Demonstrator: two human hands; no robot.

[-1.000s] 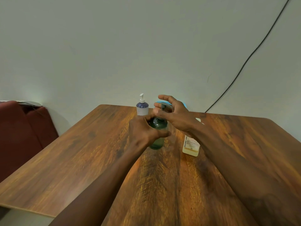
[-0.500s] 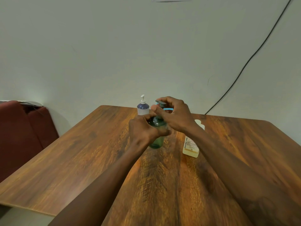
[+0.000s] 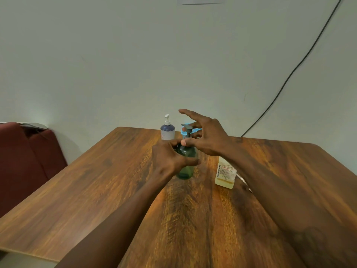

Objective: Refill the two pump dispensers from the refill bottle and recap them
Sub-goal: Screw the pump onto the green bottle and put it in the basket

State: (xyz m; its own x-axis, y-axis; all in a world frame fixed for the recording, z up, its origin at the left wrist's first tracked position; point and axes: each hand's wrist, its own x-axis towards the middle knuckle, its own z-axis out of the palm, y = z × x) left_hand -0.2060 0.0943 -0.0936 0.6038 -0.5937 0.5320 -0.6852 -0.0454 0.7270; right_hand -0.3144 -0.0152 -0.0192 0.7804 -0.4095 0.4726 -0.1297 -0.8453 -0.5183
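A dark green pump dispenser (image 3: 185, 167) stands upright in the middle of the wooden table (image 3: 96, 186). My left hand (image 3: 170, 157) is wrapped around its body. My right hand (image 3: 204, 136) is at its grey pump head (image 3: 187, 129), thumb and a finger at the collar, the other fingers spread wide. A white dispenser with a dark blue shoulder and white pump (image 3: 167, 128) stands behind, near the far edge. The refill bottle (image 3: 225, 174), pale yellow liquid with a white label, stands to the right, partly behind my right forearm.
A light blue object (image 3: 195, 130) sits behind the green dispenser, mostly hidden by my right hand. A dark red seat (image 3: 25, 161) is at the left of the table. A black cable (image 3: 289, 78) runs down the wall at the right.
My right hand, closed over the pump head half a second ago, has spread its fingers again. My left hand keeps its hold on the green dispenser. The bottles have not moved.
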